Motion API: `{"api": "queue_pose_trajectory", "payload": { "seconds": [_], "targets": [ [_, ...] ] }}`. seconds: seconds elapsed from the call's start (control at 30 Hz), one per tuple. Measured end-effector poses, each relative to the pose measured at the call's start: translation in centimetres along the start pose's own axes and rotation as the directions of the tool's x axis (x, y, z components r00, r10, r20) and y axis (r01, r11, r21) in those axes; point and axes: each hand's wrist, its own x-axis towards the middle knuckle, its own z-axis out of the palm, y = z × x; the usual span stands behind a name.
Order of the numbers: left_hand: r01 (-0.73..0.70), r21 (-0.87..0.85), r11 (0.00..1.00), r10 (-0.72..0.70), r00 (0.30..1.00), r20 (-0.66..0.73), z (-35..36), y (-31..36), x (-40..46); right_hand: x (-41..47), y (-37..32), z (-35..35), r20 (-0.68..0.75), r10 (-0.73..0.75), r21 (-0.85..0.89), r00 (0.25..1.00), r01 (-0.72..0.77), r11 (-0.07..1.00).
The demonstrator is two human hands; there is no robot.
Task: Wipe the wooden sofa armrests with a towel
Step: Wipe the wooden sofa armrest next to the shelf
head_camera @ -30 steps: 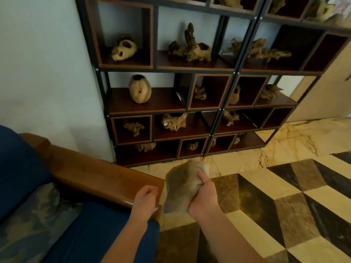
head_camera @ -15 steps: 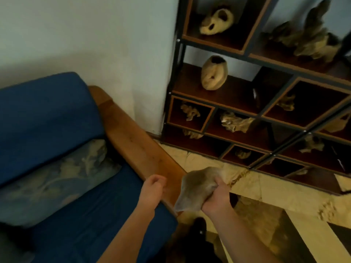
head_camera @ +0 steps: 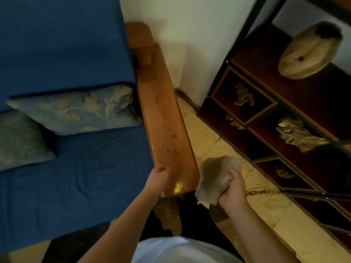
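tan crumpled towel [head_camera: 216, 179] sits bunched in our right hand [head_camera: 232, 192], fingers curled round it, at three o'clock off the speckled wooden armrest [head_camera: 163, 118], ready to wipe; left hand [head_camera: 158, 180], fisted empty, steadies its near end.

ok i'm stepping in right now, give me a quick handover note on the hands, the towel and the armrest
Right hand: grips the bunched towel, held in the air just right of the armrest's near end, not touching the wood.
Left hand: fingers curled, holding nothing, at the near end of the wooden armrest; contact unclear.
Done: no wiping visible; dark specks lie along the armrest top.
Left: bring the towel onto the wood and wipe its full length, then any other armrest, out of view here.
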Motion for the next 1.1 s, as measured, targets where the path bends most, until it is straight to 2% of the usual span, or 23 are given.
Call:
{"api": "queue_pose_trajectory", "payload": {
  "seconds": [0.17,0.23,0.33,0.37,0.47,0.6,0.67,0.77,0.87,1.0,1.1],
  "targets": [
    [0.045,-0.001,0.999,-0.045,0.996,-0.079,2.9,-1.3,2.2,4.6,-1.2,0.6,-0.113,-0.049,-0.348,0.992,0.007,0.938],
    [0.045,-0.011,0.999,-0.046,0.988,-0.146,3.1,-2.7,4.2,6.5,1.1,1.4,-0.080,-0.069,-0.456,0.994,0.025,0.890],
    [0.039,-0.095,0.995,-0.065,0.956,-0.287,2.6,-4.5,7.7,8.5,5.8,2.5,0.046,-0.010,-0.486,0.999,0.031,0.874],
    [0.044,-0.119,0.992,-0.079,0.948,-0.307,2.3,-5.2,8.8,8.9,7.5,2.5,0.087,-0.032,-0.484,0.996,0.070,0.872],
    [0.022,-0.175,0.984,-0.074,0.952,-0.297,1.0,-6.1,10.9,8.6,10.8,2.8,0.250,-0.204,-0.453,0.947,0.300,0.839],
    [-0.037,-0.176,0.984,-0.017,0.954,-0.298,-0.9,-5.4,13.4,9.1,13.4,3.7,0.295,-0.263,-0.482,0.919,0.380,0.789],
    [-0.079,-0.152,0.985,0.026,0.947,-0.321,-1.6,-4.9,14.8,9.6,15.2,4.6,0.313,-0.394,-0.515,0.864,0.503,0.694],
    [-0.138,-0.108,0.984,0.090,0.926,-0.367,-2.3,-4.2,16.2,10.2,18.1,6.5,0.268,-0.583,-0.621,0.767,0.600,0.504],
    [-0.211,-0.106,0.972,0.160,0.919,-0.360,-2.6,-3.0,17.4,10.9,20.1,9.2,0.188,-0.690,-0.690,0.699,0.594,0.414],
    [-0.272,-0.036,0.962,0.240,0.898,-0.368,-3.9,-0.6,19.9,11.7,21.3,13.7,0.126,-0.731,-0.684,0.670,0.593,0.425],
    [-0.271,0.169,0.947,0.317,0.872,-0.374,-5.4,1.5,22.3,12.4,21.4,16.7,0.037,-0.725,-0.660,0.688,0.562,0.499]
  ]
}}
